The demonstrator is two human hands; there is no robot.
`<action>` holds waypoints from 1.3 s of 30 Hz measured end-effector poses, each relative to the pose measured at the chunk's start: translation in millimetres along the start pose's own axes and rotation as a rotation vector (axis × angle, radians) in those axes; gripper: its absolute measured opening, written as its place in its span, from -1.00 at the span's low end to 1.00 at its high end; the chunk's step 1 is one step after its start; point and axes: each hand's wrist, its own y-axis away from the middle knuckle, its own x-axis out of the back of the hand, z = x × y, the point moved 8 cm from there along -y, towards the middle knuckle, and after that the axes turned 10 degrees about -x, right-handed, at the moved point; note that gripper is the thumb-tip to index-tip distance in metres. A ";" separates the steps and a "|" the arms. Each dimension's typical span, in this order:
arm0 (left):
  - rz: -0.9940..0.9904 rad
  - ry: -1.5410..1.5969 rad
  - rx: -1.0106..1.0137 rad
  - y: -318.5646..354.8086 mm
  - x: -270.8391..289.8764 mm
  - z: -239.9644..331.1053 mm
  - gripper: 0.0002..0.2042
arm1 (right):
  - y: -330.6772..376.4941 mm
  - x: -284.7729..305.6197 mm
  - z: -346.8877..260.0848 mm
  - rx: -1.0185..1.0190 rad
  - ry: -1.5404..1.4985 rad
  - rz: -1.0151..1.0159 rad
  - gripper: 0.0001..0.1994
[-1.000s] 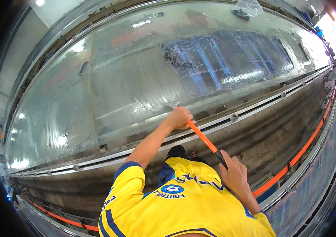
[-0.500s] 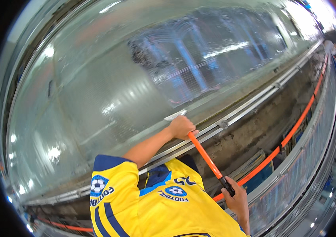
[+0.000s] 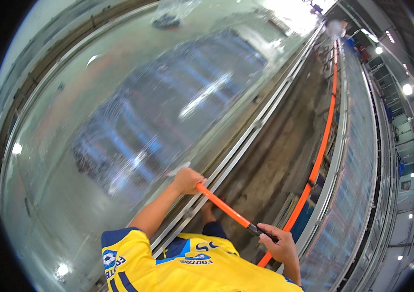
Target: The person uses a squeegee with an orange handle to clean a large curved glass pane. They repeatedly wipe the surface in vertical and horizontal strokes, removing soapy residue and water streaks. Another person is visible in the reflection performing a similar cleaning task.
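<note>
My left hand [image 3: 188,181] is closed round the upper end of an orange pole [image 3: 224,208], at the edge of a long, wet, glossy grey-green bed [image 3: 46,204]. A pale, thin piece [image 3: 179,169] shows just beyond its knuckles; whether the hand holds it I cannot tell. Closer to me and to the right, my right hand [image 3: 281,246] grips the black end [image 3: 260,232] of the same pole. The pole slants across metal rails. Beyond my left hand lies a glossy patch [image 3: 168,104] with blue streaks and a rough, wrinkled left end.
Twin metal rails [image 3: 258,124] border the bed. Past them runs a brown, stained trough [image 3: 285,141] with a long orange tube [image 3: 325,136] along it. A second glossy, streaked bed [image 3: 346,194] stands at the right. Crumpled clear plastic [image 3: 175,12] lies at the far side.
The view has swung, so the streaked patch now sits further left and lower. Both hands keep their hold on the pole, and the left hand appears lower and further left.
</note>
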 end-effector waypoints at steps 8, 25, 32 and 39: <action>0.162 -0.120 -0.001 -245.6 -12.2 -29.5 -0.62 | -126.4 210.3 -38.6 0.204 0.082 0.240 -0.66; 0.220 -0.058 0.033 -695.5 -191.8 -323.8 -0.58 | -577.1 510.7 -101.0 0.186 0.121 0.207 -0.68; 0.246 -0.101 0.275 -767.3 -219.2 -401.6 -0.54 | -727.9 589.6 -167.2 0.201 0.394 -0.022 -0.65; 0.328 -0.261 0.376 -800.8 -226.4 -462.1 -0.57 | -880.1 640.3 -203.6 0.117 0.459 -0.445 -0.55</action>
